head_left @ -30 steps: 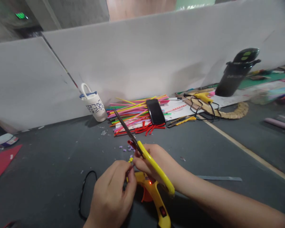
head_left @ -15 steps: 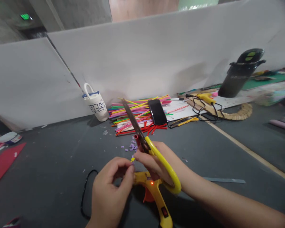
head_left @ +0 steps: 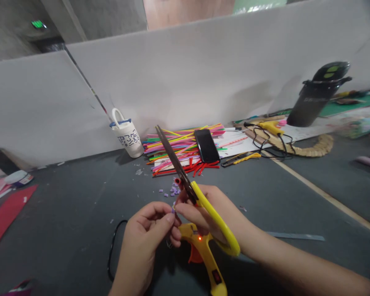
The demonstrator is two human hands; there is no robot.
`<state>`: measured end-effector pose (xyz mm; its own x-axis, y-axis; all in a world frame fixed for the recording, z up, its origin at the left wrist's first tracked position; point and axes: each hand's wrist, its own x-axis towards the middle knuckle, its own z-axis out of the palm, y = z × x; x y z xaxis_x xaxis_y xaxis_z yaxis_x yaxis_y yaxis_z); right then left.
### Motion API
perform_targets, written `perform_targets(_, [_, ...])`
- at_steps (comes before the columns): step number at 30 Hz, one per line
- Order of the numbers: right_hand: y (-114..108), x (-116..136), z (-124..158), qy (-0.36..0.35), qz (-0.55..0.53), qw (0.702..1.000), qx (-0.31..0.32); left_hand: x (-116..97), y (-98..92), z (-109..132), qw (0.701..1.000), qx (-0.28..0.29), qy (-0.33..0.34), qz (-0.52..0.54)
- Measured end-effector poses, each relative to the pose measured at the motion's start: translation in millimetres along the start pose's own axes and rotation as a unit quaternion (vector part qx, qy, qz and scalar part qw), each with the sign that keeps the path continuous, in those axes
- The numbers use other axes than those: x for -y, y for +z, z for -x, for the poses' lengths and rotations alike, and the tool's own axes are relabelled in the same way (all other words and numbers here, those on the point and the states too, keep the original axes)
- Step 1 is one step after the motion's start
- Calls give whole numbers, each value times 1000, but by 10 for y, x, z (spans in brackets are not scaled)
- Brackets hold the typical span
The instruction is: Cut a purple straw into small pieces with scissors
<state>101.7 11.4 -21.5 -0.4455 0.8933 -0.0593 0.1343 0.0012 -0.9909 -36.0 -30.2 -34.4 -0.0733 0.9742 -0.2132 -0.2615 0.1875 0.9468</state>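
Observation:
My left hand point(head_left: 146, 234) pinches a tiny purple piece point(head_left: 173, 209) between thumb and forefinger. Scissors point(head_left: 173, 158) with yellow handles hang in my right hand point(head_left: 217, 203), blades pointing up and away to the left. My right thumb and fingertips meet the same purple piece. The open end of a small red roll point(head_left: 178, 181) shows beside the blades; what supports it is hidden. Under both hands lies a yellow hot glue gun point(head_left: 208, 257), its small red light lit and its orange trigger showing. Cut purple bits point(head_left: 174, 190) are scattered just beyond my fingers.
Colourful pipe cleaners point(head_left: 169, 150) lie at the back with a black phone point(head_left: 207, 146) on them. A white cup point(head_left: 130, 142) stands left of them. To the right are a utility knife point(head_left: 243, 158), a second glue gun point(head_left: 270, 127) with its cord, and a black tumbler point(head_left: 313, 102).
The view has shifted slightly. Yellow that showed at my fingertips is now mostly covered, and my left hand's lower fingers have come into sight. The scissors stay in my right hand.

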Motion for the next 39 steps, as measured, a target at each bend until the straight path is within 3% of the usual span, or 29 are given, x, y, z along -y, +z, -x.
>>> perform_targets(6, [-14, -1, -1, 10, 37, 999, -1, 20, 23, 15, 998, 12, -9, -60])
perform_targets(14, [-119, 28, -38, 1, 87, 994, 65, 7, 11, 2, 997, 41, -40, -42])
perform_targets(17, [-145, 46, -55, 3, 69, 995, 78, 3, 10, 4, 998, 17, -20, -62])
perform_targets(22, [-135, 17, -77, 2, 63, 997, 39, -9, -2, 8, 990, -38, 26, -135])
perform_targets(26, [-85, -31, -71, -3, 101, 994, 37, 13, -11, 10, 974, -23, 54, -221])
perform_targets(32, [-119, -64, -110, -9, 147, 988, 35, 58, -16, -7, 914, -13, 139, -381])
perform_targets(39, [-114, -39, -98, -4, 193, 980, 50, 125, -10, -54, 903, -10, 118, -414])
